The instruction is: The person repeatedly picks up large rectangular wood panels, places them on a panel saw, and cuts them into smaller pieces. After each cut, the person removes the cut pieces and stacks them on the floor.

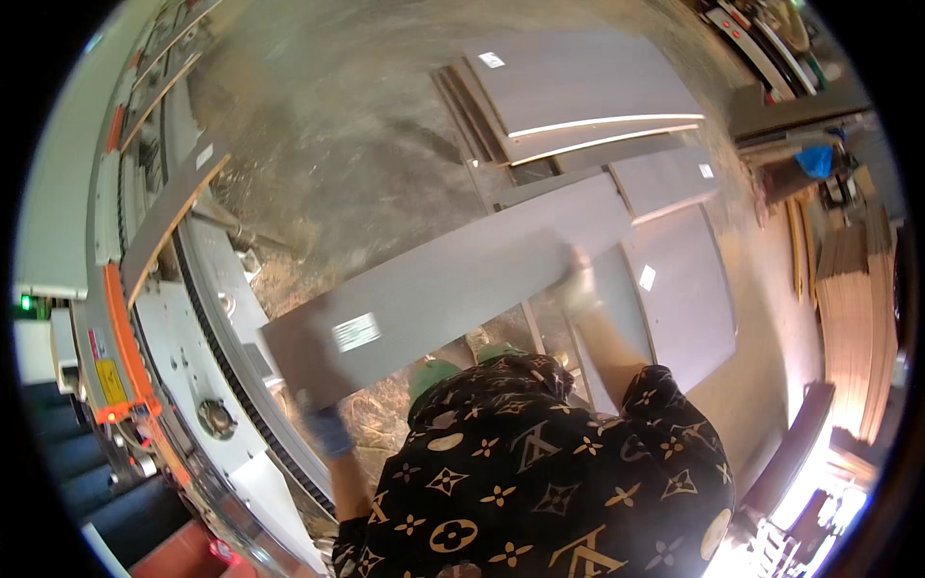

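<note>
A long grey board (453, 260) with a white label (356, 332) lies slantwise in front of me, its right end over stacked panels. My left hand (330, 430), in a blue glove, is closed on the board's near left corner. Farther right, my right hand (579, 289), in a pale glove, grips the near edge with the thumb on top; it is somewhat blurred. The fingers under the board are hidden. At the board's right end rest a smaller grey panel (665, 181) and a larger labelled panel (684, 279).
Beyond the board stands a stack of grey panels (588, 82) with pale edges. A long machine with a chain track (207, 328) and an orange part (120, 337) runs along my left; another grey board (178, 207) lies on it. Brown sheets (848, 318) stand piled at right.
</note>
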`<action>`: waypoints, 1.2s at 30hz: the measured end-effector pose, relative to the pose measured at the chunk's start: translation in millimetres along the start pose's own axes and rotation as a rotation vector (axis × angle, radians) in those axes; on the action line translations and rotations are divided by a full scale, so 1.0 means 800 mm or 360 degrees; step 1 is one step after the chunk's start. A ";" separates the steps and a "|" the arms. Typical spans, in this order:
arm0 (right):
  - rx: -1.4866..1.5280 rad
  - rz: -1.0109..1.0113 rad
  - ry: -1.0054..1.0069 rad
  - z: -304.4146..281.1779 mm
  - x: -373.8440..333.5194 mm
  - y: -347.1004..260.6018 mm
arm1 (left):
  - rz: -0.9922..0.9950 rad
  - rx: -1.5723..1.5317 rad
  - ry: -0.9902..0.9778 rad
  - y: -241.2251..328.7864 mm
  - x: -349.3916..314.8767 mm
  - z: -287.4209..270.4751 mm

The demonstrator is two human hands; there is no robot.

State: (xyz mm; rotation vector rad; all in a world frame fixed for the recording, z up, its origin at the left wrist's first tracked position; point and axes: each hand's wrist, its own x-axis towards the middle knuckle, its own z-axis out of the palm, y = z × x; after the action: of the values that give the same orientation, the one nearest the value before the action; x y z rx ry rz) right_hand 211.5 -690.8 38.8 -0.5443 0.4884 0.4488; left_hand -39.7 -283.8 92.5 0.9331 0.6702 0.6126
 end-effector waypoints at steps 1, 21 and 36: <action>0.0228 0.0073 -0.0072 -0.018 0.014 -0.022 | 0.0084 -0.0013 0.0140 0.029 0.002 -0.022; -0.0534 0.0925 -0.0495 0.272 -0.023 0.374 | 0.0325 -0.0685 0.1204 0.151 0.158 -0.350; -0.0761 0.0923 -0.0559 0.301 0.022 0.401 | 0.0491 -0.0450 0.0761 0.142 0.304 -0.429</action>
State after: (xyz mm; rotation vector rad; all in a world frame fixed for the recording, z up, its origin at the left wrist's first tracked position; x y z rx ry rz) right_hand 134.8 -299.8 88.4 -0.7623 0.1864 1.2139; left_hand -159.5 121.1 -16.7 0.6289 0.8417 1.1964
